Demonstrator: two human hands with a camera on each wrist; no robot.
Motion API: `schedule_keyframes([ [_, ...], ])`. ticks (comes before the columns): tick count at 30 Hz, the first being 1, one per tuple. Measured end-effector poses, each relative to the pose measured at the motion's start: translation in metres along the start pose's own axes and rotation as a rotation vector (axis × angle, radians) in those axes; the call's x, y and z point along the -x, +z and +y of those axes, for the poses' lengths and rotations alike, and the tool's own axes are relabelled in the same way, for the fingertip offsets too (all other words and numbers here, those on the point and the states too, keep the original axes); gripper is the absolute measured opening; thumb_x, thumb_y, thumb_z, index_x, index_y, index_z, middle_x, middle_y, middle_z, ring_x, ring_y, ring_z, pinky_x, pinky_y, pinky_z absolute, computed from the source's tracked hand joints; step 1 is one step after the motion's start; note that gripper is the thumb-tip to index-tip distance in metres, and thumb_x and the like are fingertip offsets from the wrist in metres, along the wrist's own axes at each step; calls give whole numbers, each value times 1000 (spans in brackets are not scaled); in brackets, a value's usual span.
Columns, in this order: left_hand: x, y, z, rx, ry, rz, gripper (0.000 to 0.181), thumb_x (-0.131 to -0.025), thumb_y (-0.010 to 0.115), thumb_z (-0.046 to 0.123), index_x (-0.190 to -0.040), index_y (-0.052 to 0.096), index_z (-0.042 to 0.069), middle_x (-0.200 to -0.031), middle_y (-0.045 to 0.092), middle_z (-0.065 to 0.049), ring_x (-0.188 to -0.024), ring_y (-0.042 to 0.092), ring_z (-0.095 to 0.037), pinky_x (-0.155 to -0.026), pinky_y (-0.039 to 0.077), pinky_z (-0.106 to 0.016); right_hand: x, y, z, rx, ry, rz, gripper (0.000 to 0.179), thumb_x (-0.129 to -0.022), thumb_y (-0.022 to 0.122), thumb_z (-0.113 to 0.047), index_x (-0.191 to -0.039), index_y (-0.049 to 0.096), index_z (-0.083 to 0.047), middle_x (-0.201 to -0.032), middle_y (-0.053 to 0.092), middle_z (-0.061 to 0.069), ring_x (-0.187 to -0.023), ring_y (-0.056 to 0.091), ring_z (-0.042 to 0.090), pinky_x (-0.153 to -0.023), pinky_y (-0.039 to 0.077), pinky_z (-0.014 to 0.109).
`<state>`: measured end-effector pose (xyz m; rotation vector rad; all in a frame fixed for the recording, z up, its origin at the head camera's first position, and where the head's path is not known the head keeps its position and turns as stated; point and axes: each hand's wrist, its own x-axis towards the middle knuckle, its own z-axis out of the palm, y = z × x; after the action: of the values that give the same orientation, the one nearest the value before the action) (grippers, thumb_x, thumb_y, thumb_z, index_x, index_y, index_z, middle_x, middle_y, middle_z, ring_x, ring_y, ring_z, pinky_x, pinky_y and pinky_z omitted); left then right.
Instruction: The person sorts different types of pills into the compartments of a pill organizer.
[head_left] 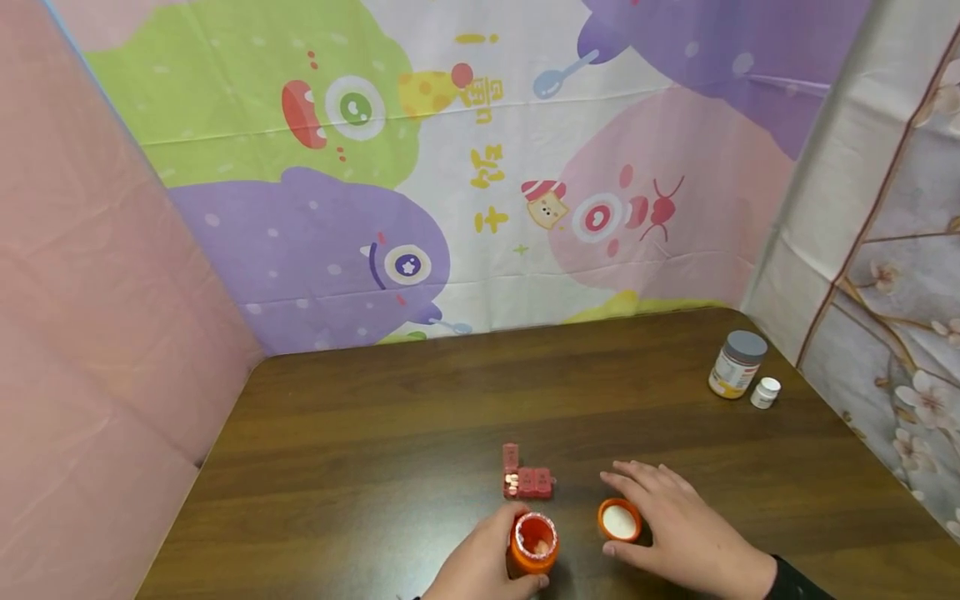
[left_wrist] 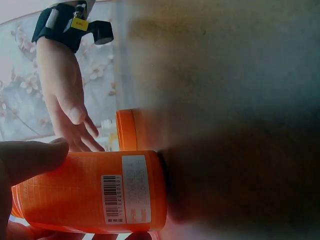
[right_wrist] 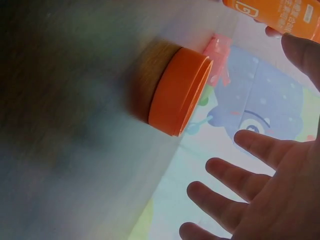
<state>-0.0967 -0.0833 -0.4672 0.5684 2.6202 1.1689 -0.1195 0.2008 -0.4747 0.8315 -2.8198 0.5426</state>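
Left hand (head_left: pixel 486 552) grips the uncapped bottle (head_left: pixel 534 563) near the box (head_left: pixel 535 482). Right hand (head_left: pixel 678 523), spread, is beside upturned cap (head_left: pixel 620 522). Pills (head_left: pixel 512 482) lie in box's open end; lowering lid (head_left: pixel 511 455) and recapping apparently remain.

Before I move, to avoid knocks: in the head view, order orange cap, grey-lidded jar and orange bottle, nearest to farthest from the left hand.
1. Orange bottle: in the left hand.
2. Orange cap: right of the bottle.
3. Grey-lidded jar: far back right.

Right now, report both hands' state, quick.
Left hand: holding the uncapped cylindrical orange plastic bottle.
Right hand: open, holding nothing, beside the round orange plastic cap.
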Motion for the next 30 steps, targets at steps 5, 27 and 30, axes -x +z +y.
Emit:
schedule_keyframes([
  [5, 2, 5, 0, 38, -27, -14, 67, -72, 89, 27, -125, 54, 11, -109, 61, 6, -97, 59, -9, -88, 51, -35, -1, 2, 1, 2, 7, -21, 74, -79, 75, -59, -134, 59, -13, -137, 56, 8, -128, 51, 29, -103, 37, 59],
  [27, 6, 11, -4, 157, -30, -23, 63, -73, 88, 27, -125, 55, 15, -106, 63, 10, -95, 59, -4, -87, 50, -31, -13, 12, 6, 27, 81, -282, 64, -81, 68, -66, -125, 65, -19, -106, 58, -10, -93, 54, 11, -77, 44, 40],
  [30, 7, 10, -4, 137, -8, -10, 64, -73, 88, 28, -126, 55, 14, -107, 63, 9, -96, 59, -4, -87, 50, -31, -15, 13, 6, 21, 57, -290, 51, -82, 72, -58, -118, 67, -22, -97, 55, -14, -85, 52, 7, -72, 42, 37],
])
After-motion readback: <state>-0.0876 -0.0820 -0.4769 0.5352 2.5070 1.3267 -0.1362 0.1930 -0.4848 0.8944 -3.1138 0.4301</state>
